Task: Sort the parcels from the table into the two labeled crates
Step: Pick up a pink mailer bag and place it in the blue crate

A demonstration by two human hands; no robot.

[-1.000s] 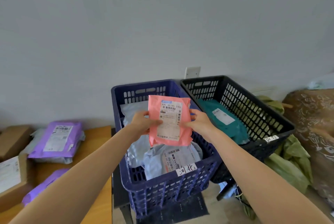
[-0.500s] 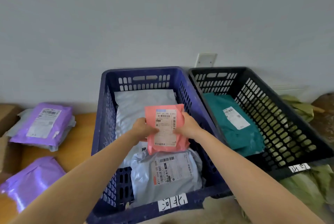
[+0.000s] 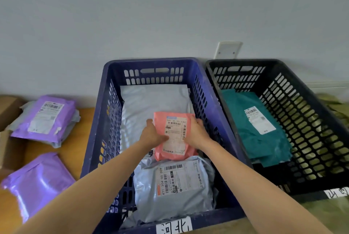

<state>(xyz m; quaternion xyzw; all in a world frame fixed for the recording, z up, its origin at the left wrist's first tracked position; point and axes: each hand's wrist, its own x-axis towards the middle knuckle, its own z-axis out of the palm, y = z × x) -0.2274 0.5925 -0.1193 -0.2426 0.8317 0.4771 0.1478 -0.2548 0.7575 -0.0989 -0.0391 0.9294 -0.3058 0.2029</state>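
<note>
Presently the left grip (image 3: 153, 135) and right grip (image 3: 196, 133) each pinch a side edge of the pink parcel (image 3: 174, 140), held low inside the blue crate (image 3: 151, 62). Released unevenly, it might slide off the bulging grey parcel (image 3: 179, 188) beneath and end label-down.

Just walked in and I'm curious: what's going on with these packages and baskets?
A person is sorting parcels. The left hand and right hand hold a pink parcel low inside the blue crate, over two grey parcels lying there. The black crate beside it holds a teal parcel. Two purple parcels lie on the wooden table.
</note>
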